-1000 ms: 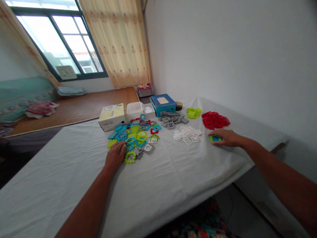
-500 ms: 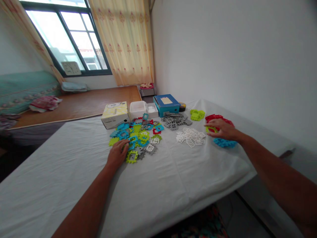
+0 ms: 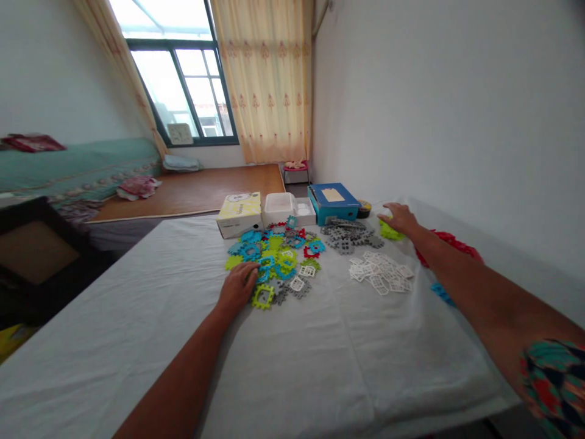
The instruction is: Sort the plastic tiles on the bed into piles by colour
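My left hand [image 3: 237, 284] rests on the cloth at the near left edge of a mixed pile of toothed plastic building pieces [image 3: 274, 244], blue, lime green, grey and red. Its loosely bent fingers lie apart against the pile, with a lime-green square frame piece [image 3: 263, 297] just to the right. Farther off, my right hand [image 3: 401, 219] reaches over a small lime-green pile of pieces [image 3: 389, 230], fingers spread and touching its top. My right forearm partly covers the red pieces [image 3: 452, 242] and the blue pieces [image 3: 442, 294].
White window-like pieces [image 3: 380, 272] lie mid-right, with grey pieces [image 3: 350, 235] behind them. A yellow-white box [image 3: 239, 214], a white plastic tub [image 3: 280, 208], a blue box [image 3: 333, 203] and a roll of tape [image 3: 364, 208] line the back. The wall [image 3: 434, 110] borders the right side.
My right hand has moved from over the red pile, where it held a lime-green piece, back to the lime-green pile. My left hand stays by the mixed pile. The view has turned left.
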A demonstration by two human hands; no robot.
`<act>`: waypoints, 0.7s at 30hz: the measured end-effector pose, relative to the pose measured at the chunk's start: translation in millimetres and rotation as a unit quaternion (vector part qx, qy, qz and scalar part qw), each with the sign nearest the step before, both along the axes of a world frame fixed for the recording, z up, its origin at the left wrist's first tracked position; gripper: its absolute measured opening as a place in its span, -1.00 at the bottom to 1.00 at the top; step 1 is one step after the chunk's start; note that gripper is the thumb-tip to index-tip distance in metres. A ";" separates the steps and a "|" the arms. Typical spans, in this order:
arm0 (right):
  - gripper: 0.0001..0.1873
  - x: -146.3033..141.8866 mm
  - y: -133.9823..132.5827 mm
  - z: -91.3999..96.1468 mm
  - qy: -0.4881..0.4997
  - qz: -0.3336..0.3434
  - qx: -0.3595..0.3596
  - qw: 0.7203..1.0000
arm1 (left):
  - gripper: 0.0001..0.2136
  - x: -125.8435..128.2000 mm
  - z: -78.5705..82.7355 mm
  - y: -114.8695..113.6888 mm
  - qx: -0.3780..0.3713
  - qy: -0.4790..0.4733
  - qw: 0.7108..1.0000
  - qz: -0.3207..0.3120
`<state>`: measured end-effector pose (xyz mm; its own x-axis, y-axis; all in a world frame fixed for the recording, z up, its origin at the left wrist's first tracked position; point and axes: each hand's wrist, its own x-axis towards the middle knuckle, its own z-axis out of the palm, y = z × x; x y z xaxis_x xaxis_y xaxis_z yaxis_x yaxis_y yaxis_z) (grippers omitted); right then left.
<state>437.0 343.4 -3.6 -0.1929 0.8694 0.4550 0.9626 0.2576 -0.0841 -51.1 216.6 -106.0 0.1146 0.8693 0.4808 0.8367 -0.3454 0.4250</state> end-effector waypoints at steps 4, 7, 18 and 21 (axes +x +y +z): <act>-0.67 -81.7 -18.5 -18.3 0.048 0.118 -0.051 0.991 | -0.66 2.8 2.6 -1.3 0.000 -0.008 1.000 -0.008; -0.69 -145.9 -52.2 -48.2 0.054 0.299 -0.164 0.938 | -0.67 3.4 4.4 -3.1 -0.005 -0.015 1.000 -0.016; -0.72 -186.7 -90.0 -96.2 0.222 0.296 -0.126 0.920 | -0.69 4.4 7.7 -7.3 -0.006 -0.046 0.999 -0.017; -0.75 -185.3 -89.2 -99.9 0.261 0.251 -0.105 0.926 | -0.70 5.2 10.4 -8.8 -0.005 -0.053 0.998 -0.022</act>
<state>251.7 254.3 -103.5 -0.3987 0.8098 0.4304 0.5400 0.5866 -0.6036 -45.9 207.8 -95.6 0.1020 0.8697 0.4830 0.7712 -0.3758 0.5138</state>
